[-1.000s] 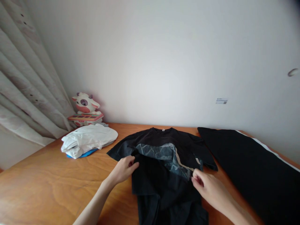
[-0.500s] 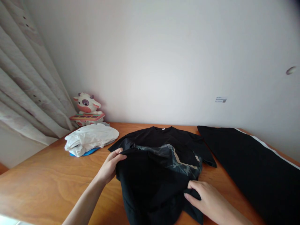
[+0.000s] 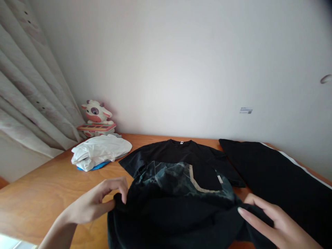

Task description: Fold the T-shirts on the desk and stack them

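My left hand point(image 3: 89, 203) pinches the T-shirt point(image 3: 173, 181) at its near left edge, and my right hand point(image 3: 281, 223) grips a bunched fold at the near right; held wide apart, they seem to keep the black cloth spread between them. Its collar end lies flat on the wooden table point(image 3: 49, 193), apart from the white folded garment point(image 3: 103, 148), with the toy cow point(image 3: 97, 116) behind, near the wall point(image 3: 176, 69).

Matt cloth shirt point(image 3: 171, 180) and smooth, faintly glossy wooden table point(image 3: 49, 200).
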The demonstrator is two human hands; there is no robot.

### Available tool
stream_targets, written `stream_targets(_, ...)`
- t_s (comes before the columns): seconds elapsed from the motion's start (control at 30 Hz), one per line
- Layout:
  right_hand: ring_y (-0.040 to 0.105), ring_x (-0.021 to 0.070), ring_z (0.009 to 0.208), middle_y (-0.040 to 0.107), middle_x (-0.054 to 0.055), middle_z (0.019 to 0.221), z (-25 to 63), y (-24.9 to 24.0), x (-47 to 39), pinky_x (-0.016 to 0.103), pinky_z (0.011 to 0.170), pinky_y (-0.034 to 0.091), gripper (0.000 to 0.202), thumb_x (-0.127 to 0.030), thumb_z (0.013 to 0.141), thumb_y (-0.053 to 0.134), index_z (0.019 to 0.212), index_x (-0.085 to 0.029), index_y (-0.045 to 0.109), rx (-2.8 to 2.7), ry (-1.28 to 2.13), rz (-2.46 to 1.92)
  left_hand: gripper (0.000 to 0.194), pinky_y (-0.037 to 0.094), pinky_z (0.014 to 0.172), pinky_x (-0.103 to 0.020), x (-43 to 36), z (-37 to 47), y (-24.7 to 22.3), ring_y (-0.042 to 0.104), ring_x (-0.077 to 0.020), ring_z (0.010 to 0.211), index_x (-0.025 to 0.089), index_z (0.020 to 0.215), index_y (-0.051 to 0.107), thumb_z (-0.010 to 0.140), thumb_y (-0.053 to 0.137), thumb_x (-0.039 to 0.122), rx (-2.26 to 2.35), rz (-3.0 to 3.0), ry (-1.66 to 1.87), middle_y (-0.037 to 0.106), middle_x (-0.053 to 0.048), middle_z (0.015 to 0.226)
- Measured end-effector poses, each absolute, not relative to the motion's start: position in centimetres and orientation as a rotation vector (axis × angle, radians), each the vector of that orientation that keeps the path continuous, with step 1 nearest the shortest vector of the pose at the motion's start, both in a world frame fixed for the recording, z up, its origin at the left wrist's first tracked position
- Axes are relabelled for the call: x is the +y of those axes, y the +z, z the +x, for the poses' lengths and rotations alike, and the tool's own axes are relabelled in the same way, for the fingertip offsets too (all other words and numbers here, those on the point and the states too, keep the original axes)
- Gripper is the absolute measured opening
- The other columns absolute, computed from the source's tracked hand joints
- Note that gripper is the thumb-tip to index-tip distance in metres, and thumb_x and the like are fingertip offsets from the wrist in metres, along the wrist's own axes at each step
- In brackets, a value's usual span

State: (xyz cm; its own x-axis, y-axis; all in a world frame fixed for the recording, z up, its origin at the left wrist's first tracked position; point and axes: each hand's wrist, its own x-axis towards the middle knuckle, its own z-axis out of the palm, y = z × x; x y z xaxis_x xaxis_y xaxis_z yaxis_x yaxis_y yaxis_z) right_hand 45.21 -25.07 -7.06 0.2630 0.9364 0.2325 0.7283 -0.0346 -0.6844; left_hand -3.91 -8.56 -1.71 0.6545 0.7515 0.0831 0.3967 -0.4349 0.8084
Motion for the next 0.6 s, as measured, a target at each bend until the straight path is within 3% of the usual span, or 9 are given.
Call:
stream_targets(0.07,0.072,0.0231,0.086,0.074,-0.001,0.081,45.6,-7.0,-24.1,0.022,0.076,0.058,0.033,-0.059,0.078,0.072,0.088,-0.028,0.067,-1.595,0.499,-1.785,0.011,0.053,0.077,-0.036,-7.6,-3.6,-2.1,0.062,-0.0251,0.081,0.026,0.076,0.069,0.077,0.065,0.035,0.931,2.097,0.743,0.066,-0.007,0.083)
stream_targets(0.17,0.072,0.0233,0.098,0.074,0.004,0.099,44.9,-6.9,-22.4,0.024,0.080,0.059,0.031,-0.056,0.083,0.070,0.092,-0.027,0.062,-1.508,0.460,-1.668,0.023,0.053,0.069,-0.032,-6.3,-1.5,-3.7,0.062,-0.0234,0.080,0.024,0.093,0.072,0.079,0.066,0.041,1.160,2.085,1.077,0.066,-0.008,0.090)
stream_targets(0.3,0.063,0.0262,0.123,0.067,0.009,0.132,41.7,-7.5,-21.2,0.032,0.095,0.057,0.030,-0.055,0.090,0.062,0.106,-0.029,0.063,-1.512,0.267,-1.558,0.022,0.054,0.074,-0.029,-6.9,2.3,-5.8,0.066,-0.0205,0.086,0.026,0.102,0.074,0.091,0.060,0.039,1.119,2.210,0.989,0.068,-0.008,0.099)
stream_targets(0.37,0.058,0.0275,0.132,0.060,0.008,0.144,40.2,-8.2,-21.1,0.038,0.107,0.051,0.051,-0.057,0.087,0.066,0.132,-0.032,0.059,-1.747,0.342,-1.624,0.022,0.054,0.086,-0.030,-8.0,3.7,-5.8,0.067,-0.0209,0.096,0.025,0.103,0.075,0.096,0.057,0.037,0.955,2.242,0.929,0.070,-0.008,0.102)
stream_targets(0.43,0.051,0.0305,0.139,0.050,0.008,0.155,39.3,-9.4,-21.0,0.043,0.112,0.047,0.079,-0.061,0.082,0.071,0.151,-0.034,0.044,-1.950,0.386,-1.716,0.026,0.053,0.092,-0.031,-8.7,4.4,-5.4,0.068,-0.0211,0.100,0.026,0.114,0.073,0.095,0.060,0.039,0.832,2.256,0.754,0.073,-0.007,0.104)
stream_targets(0.5,0.049,0.0330,0.140,0.047,0.009,0.157,39.1,-11.0,-20.7,0.047,0.112,0.047,0.087,-0.062,0.081,0.071,0.156,-0.035,0.037,-2.027,0.284,-1.787,0.032,0.055,0.088,-0.029,-8.5,4.5,-5.0,0.070,-0.0201,0.094,0.027,0.120,0.071,0.094,0.062,0.044,0.849,2.253,0.613,0.076,-0.004,0.101)
stream_targets(0.6,0.062,0.0330,0.124,0.062,0.011,0.135,39.4,-13.2,-19.9,0.049,0.103,0.053,0.071,-0.053,0.087,0.067,0.151,-0.032,0.047,-2.015,0.062,-1.839,0.035,0.055,0.081,-0.028,-6.1,3.8,-6.2,0.070,-0.0196,0.088,0.024,0.111,0.073,0.097,0.054,0.050,1.147,2.229,0.810,0.076,-0.004,0.097)
